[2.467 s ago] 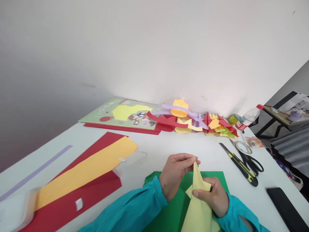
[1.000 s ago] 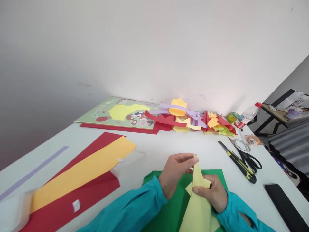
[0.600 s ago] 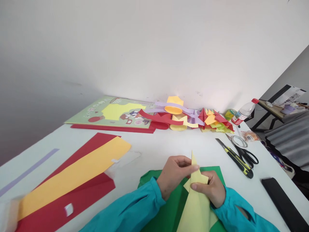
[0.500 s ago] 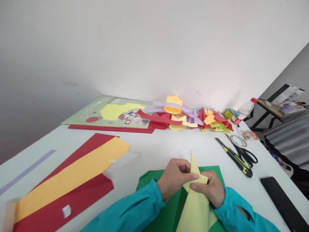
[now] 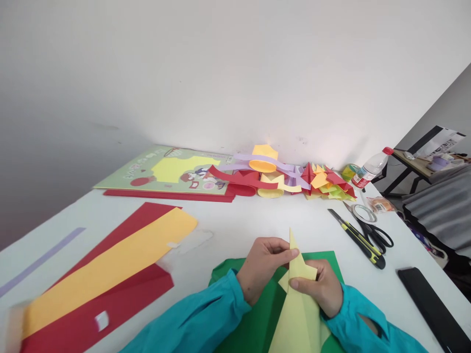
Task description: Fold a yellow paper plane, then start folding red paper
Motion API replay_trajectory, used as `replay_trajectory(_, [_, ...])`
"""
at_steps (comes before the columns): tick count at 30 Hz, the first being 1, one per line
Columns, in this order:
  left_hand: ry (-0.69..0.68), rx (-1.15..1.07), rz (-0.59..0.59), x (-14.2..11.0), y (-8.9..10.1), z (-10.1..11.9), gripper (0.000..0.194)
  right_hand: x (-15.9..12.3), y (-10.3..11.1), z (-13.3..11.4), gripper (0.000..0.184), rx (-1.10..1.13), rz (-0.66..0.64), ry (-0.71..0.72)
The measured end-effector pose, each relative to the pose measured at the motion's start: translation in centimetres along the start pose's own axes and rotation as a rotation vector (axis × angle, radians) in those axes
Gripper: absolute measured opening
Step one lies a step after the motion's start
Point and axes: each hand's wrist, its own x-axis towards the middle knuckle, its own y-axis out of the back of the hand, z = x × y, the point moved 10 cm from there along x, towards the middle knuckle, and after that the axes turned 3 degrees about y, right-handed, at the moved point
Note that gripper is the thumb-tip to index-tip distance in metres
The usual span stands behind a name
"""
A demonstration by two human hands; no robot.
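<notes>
A pale yellow folded paper (image 5: pixel 297 318) is held between both hands, its narrow tip pointing up and away from me. My left hand (image 5: pixel 267 264) pinches the tip's left edge between thumb and fingers. Lower down, my right hand (image 5: pixel 322 287) grips the fold from the right, thumb pressed flat on the paper and fingers hidden behind it. A green paper sheet (image 5: pixel 265 318) lies on the table beneath both hands and the folded piece.
To the right lie a utility knife (image 5: pixel 358 240), scissors (image 5: pixel 375 235), a tape roll (image 5: pixel 364 213) and a black case (image 5: pixel 434 309). Orange paper (image 5: pixel 110 269) covers red paper (image 5: pixel 147 294) on the left. Paper crafts (image 5: pixel 268 171), a pad (image 5: pixel 147 171) and a bottle (image 5: pixel 371 169) stand along the wall.
My left hand has slid up the folded paper, its thumb moving from the middle to nearer the tip. My right hand keeps its grip in the same place.
</notes>
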Motion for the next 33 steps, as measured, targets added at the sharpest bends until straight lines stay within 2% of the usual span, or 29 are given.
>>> replay_trajectory(4, [0.008,-0.033,-0.007,-0.1,-0.1,0.1,0.030,0.0,0.0,-0.1,0.034,0.007,-0.011,0.006])
replay_trajectory(7, [-0.016,0.025,0.003,-0.1,-0.1,0.3,0.028,0.0,0.0,0.0,0.034,0.004,-0.014,0.004])
replay_trajectory(13, [-0.030,0.108,-0.088,0.0,-0.9,0.2,0.025,0.2,0.5,0.2,0.034,-0.032,0.021,0.052])
replay_trajectory(21, [-0.076,0.144,-0.100,0.1,-0.8,0.4,0.022,0.4,1.2,-0.4,0.035,-0.082,0.067,0.107])
replay_trajectory(27, [-0.028,0.125,-0.141,0.3,-1.2,-0.3,0.021,0.0,1.6,-0.9,0.034,-0.140,0.100,0.160])
replay_trajectory(30, [-0.035,0.152,-0.128,0.3,-0.9,-0.2,0.023,0.1,1.6,-0.9,0.034,-0.148,0.105,0.142])
replay_trajectory(33, [-0.057,0.155,-0.104,0.2,-0.6,-0.1,0.025,0.2,0.8,-0.3,0.036,-0.126,0.026,0.048])
